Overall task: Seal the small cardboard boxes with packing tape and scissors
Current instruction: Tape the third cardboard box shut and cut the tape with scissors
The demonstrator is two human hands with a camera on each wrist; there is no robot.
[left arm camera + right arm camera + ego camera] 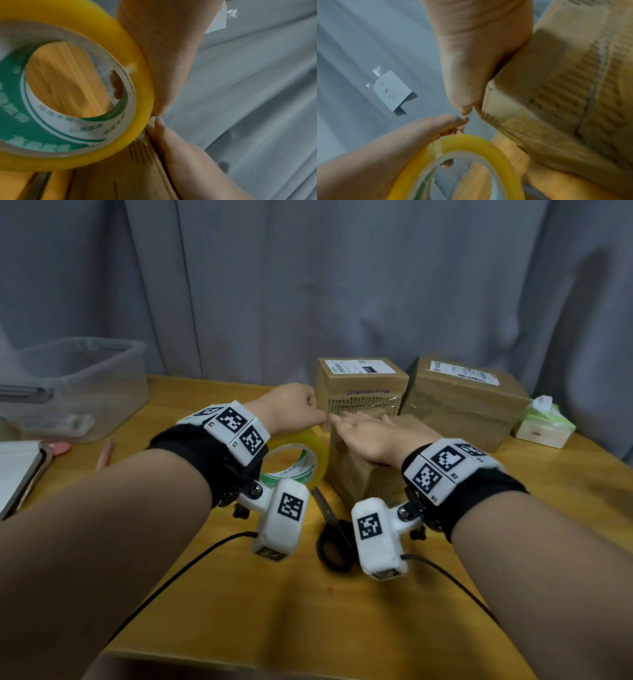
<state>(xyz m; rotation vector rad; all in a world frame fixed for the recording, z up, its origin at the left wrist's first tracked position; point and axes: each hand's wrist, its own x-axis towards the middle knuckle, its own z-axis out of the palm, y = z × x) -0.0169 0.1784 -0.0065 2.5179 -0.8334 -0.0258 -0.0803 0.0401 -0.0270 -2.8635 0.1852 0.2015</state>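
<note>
A small cardboard box [359, 474] stands mid-table. My right hand [346, 421] lies flat on its top with straight fingers, reaching its far left edge. In the right wrist view the right hand [471, 106] presses along the box [556, 81] edge. My left hand [317, 417] grips the yellow packing tape roll [301, 460] just left of the box, fingertips close to the right hand's. The left wrist view shows a finger inside the core of the roll [82, 94]. Black-handled scissors [334, 529] lie on the table in front of the box.
Two taped cardboard boxes [361, 385] [466, 402] stand behind. A tissue box [544, 419] sits far right. At the left are a clear plastic container [75, 385], a notebook [17, 470] and a pink pen [104, 455]. Grey curtain hangs behind the wooden table [308, 611].
</note>
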